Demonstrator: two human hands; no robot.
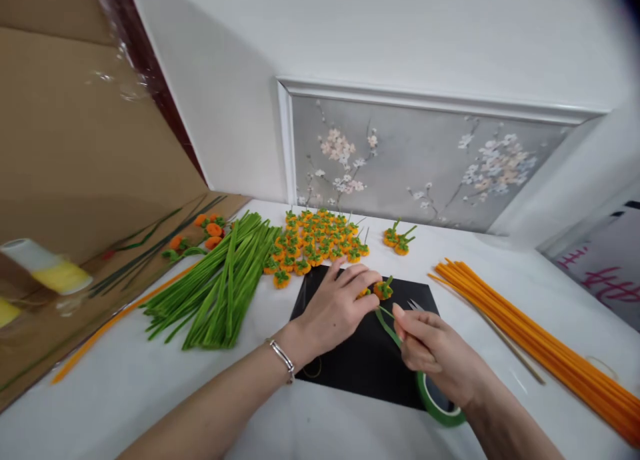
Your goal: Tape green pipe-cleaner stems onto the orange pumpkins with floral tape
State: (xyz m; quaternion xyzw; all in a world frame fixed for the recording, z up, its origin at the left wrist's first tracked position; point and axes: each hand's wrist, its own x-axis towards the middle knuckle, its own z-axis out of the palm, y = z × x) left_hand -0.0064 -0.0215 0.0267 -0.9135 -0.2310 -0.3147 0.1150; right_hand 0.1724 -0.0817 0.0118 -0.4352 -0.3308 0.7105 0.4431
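My left hand (336, 307), with a silver bracelet on the wrist, reaches over a black mat (360, 360). Its thumb and index finger are pinched together where a narrow strip of green floral tape (386, 323) meets them. A small orange chenille persimmon (383, 289) with green leaves lies just beyond those fingertips, and part of another orange one shows beside them. My right hand (425, 340) is closed on the tape strip. Metal scissor-like tips (414, 305) stick out behind the right hand. Below it lies the green tape roll (440, 407), partly covered by the wrist.
Several finished orange persimmons (320, 237) cluster behind the mat, with two more (399, 239) to their right. Green chenille stems (220, 280) are heaped at left; orange stems (530, 340) lie at right beside a thin stick. A framed floral panel (390, 153) stands behind.
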